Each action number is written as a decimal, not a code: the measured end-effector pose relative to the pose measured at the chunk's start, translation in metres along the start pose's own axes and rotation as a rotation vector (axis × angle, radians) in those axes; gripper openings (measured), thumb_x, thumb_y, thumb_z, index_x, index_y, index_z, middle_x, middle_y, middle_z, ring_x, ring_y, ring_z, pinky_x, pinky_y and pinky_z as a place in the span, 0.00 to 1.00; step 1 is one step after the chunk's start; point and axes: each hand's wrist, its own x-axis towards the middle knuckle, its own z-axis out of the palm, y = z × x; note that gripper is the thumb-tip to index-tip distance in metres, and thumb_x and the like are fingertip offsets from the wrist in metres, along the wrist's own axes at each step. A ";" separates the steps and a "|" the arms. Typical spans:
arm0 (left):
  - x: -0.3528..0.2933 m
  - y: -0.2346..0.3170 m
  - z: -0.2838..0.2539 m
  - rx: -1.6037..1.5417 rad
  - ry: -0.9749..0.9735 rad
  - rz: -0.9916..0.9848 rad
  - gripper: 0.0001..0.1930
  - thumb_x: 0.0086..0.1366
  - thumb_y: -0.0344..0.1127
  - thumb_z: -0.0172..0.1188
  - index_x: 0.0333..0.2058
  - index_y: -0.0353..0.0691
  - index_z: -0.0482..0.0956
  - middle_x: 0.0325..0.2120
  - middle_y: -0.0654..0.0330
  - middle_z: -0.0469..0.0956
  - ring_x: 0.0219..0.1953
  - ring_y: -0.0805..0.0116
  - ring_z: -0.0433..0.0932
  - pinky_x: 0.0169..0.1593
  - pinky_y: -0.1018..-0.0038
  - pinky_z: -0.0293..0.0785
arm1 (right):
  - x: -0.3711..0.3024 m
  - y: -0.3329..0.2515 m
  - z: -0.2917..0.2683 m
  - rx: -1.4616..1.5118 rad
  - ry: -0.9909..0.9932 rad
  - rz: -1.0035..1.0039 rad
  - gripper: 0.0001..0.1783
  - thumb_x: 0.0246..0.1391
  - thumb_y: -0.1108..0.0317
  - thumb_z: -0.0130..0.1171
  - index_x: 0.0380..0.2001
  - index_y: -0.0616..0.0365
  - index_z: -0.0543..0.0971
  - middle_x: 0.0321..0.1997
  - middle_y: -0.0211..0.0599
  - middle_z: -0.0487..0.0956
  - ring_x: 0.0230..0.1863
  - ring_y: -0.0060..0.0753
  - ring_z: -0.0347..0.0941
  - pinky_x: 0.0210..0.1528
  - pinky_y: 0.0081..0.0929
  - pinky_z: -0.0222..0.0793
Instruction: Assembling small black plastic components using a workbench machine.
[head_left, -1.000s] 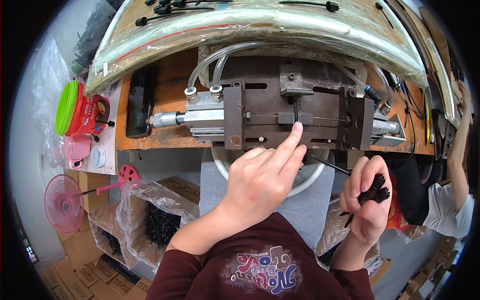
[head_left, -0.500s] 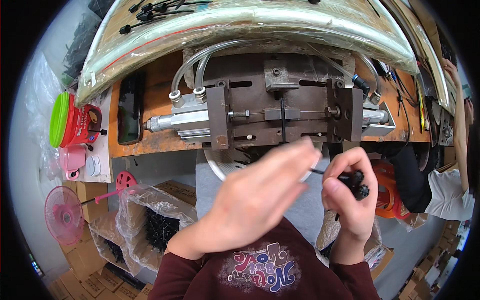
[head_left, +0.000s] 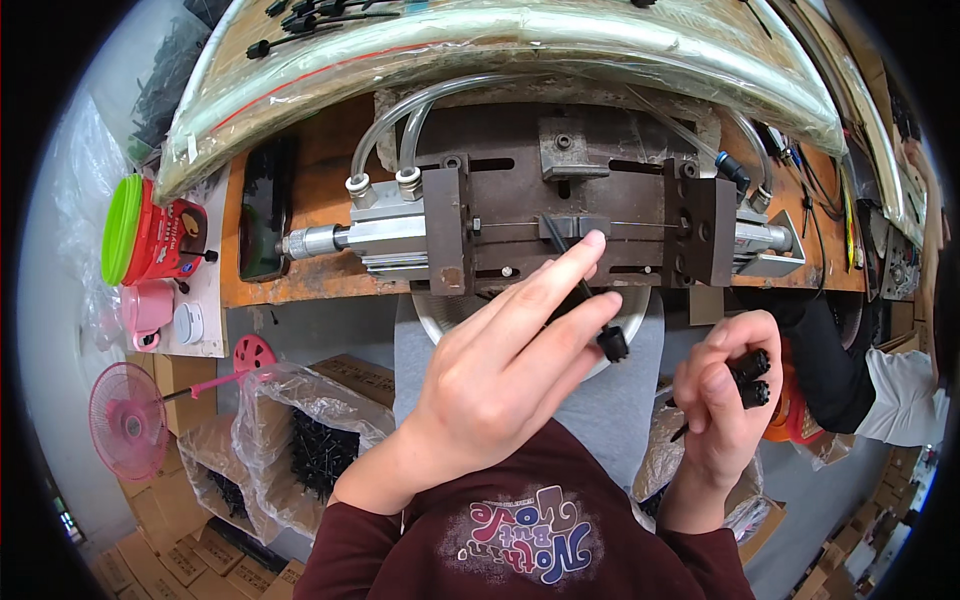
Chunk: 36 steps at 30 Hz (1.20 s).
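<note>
My left hand (head_left: 500,345) is over the front of the brown metal fixture, gripping a thin black rod with a ribbed head (head_left: 612,343) between its fingers. The rod slants, its thin end over the small grey center block (head_left: 592,226) and its head toward me. Part of its shaft is hidden by the fingers. At the right, my right hand (head_left: 722,410) is curled around several similar black rods (head_left: 752,366), their ribbed heads poking out by the thumb. Air cylinders (head_left: 385,235) flank the fixture (head_left: 520,190), with thin pins pointing at the center block.
A white basket (head_left: 432,318) sits on my lap under the bench edge. Plastic-lined boxes of black rods (head_left: 325,455) and a pink fan (head_left: 128,420) stand at lower left. A red bucket (head_left: 175,240) and a phone-like black tray (head_left: 265,215) lie left. A plastic-covered shelf (head_left: 500,50) overhangs the back.
The black rod, upright across the center block before, is now tilted in my left hand. Both cylinder nuts have drawn back outward. My right hand has shifted right and slightly down.
</note>
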 end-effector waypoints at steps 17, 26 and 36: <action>-0.006 -0.013 0.015 0.377 -0.080 0.051 0.14 0.52 0.27 0.66 0.39 0.35 0.82 0.50 0.55 0.80 0.37 0.63 0.82 0.46 0.68 0.78 | 0.005 0.010 0.003 0.035 0.150 -0.279 0.23 0.68 0.49 0.46 0.50 0.59 0.63 0.20 0.34 0.75 0.16 0.29 0.69 0.21 0.23 0.68; -0.006 -0.007 0.011 0.367 -0.163 -0.053 0.14 0.51 0.26 0.69 0.39 0.35 0.83 0.48 0.54 0.81 0.33 0.65 0.82 0.38 0.74 0.79 | 0.015 0.017 0.005 -0.335 0.121 -0.580 0.24 0.66 0.45 0.47 0.46 0.56 0.62 0.28 0.43 0.82 0.32 0.44 0.82 0.41 0.38 0.76; -0.007 0.017 0.016 -0.882 -0.210 -0.258 0.14 0.55 0.29 0.71 0.39 0.33 0.80 0.37 0.56 0.81 0.40 0.67 0.82 0.46 0.70 0.77 | 0.028 0.025 0.023 -0.389 -0.287 -0.686 0.27 0.63 0.40 0.41 0.44 0.54 0.64 0.43 0.51 0.83 0.47 0.54 0.81 0.58 0.49 0.67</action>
